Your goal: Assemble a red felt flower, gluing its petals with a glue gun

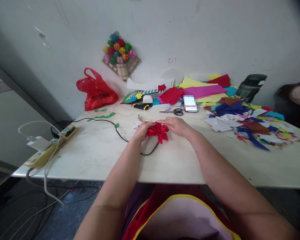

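A red paper flower (162, 132) is held above the table between my two hands. My left hand (142, 130) is closed around its left side, with the fingertips mostly hidden. From the right, my right hand (177, 126) reaches over the flower's top, fingers together and pressed against it. A thin pale stick (150, 121) runs along the upper edge of the flower between the hands. Just beyond my left hand lies a small white object (137, 123), partly covered, whose kind I cannot make out. A black cable (150, 154) loops on the table below the flower.
Scissors (175, 112), a phone (190, 104) and a yellow-black cutter (140, 106) lie behind my hands. Paper scraps (255, 125) heap at right near a dark bottle (252, 86). At left are a power strip (50, 148) and a red plastic bag (97, 91). A flower decoration (121, 55) hangs on the wall.
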